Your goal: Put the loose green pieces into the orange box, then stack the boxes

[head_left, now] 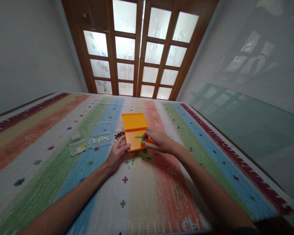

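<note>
An orange hinged box point(135, 121) lies with its lid folded back on the striped cloth. My left hand point(118, 149) grips its left edge, thumb on the near left corner. Over the right part of the box, my right hand point(157, 139) has its fingers bent and pinched around green pieces point(143, 141); exactly what lies between the fingertips is partly hidden. A few small green pieces point(138, 137) rest inside the box. More loose green bricks point(149, 158) are scattered on the cloth just in front of it.
Left of the box stand a clear container of cream pieces point(101, 139) and a smaller clear container with yellow and white pieces point(78, 149), both with lids raised. Dark brown pieces point(118, 135) sit beside my left hand. The striped tablecloth point(142, 195) covers the table; a wall flanks each side.
</note>
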Available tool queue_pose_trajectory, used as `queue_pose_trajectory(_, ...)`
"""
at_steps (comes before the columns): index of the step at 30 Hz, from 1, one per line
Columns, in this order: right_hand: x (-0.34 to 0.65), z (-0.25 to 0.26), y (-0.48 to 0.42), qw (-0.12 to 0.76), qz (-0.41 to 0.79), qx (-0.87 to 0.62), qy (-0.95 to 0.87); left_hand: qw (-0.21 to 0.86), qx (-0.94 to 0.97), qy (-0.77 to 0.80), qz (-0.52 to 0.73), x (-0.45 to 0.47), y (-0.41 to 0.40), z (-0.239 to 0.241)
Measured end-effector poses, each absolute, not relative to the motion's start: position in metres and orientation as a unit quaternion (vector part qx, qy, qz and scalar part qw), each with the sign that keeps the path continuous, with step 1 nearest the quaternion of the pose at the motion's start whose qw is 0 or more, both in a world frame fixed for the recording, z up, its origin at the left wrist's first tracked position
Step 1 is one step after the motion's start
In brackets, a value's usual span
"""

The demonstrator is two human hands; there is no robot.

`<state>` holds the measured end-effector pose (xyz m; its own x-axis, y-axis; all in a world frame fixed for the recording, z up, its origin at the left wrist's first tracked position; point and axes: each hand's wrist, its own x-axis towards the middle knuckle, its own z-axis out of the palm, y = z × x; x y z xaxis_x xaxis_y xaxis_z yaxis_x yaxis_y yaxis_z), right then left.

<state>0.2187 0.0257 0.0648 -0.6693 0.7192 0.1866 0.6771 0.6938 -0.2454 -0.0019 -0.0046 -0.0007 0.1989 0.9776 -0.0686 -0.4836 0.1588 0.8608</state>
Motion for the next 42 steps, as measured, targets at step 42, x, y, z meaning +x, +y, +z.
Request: queue_pose_trajectory(42,0.201,0.068,0.036,0.103,0.08,-0.43,-0.894,0.686,0.362,0.349,0.526,-0.004,-0.003,-0.002)
